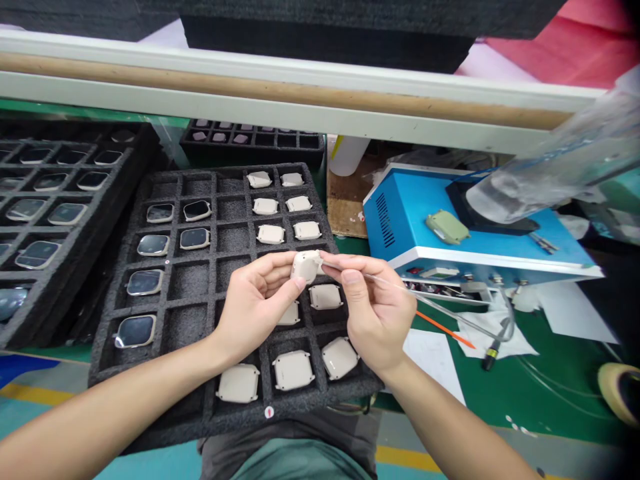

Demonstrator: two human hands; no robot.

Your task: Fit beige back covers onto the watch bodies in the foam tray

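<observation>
Pinched between the thumb and fingers of my left hand (257, 300) is a cream smartwatch case (305, 266), lifted above the foam tray. My right hand (375, 310) grips a thin tool with a clear tube (440, 308) trailing from it to the right. The tool's tip is at the case's right edge; whether it touches cannot be made out. Beneath both hands lies a black foam tray (212, 253) with cream cases such as this one (293, 370) in its right columns. Watches with dark screens, like this watch (136, 331), fill several left pockets.
Another foam tray of watches (67, 213) stands at the left. To the right sits a blue machine (405, 213) with a green case (447, 227) on top. An orange stick (445, 329), white paper (434, 360) and a tape roll (617, 393) lie on the green bench. A shelf edge (280, 100) crosses behind.
</observation>
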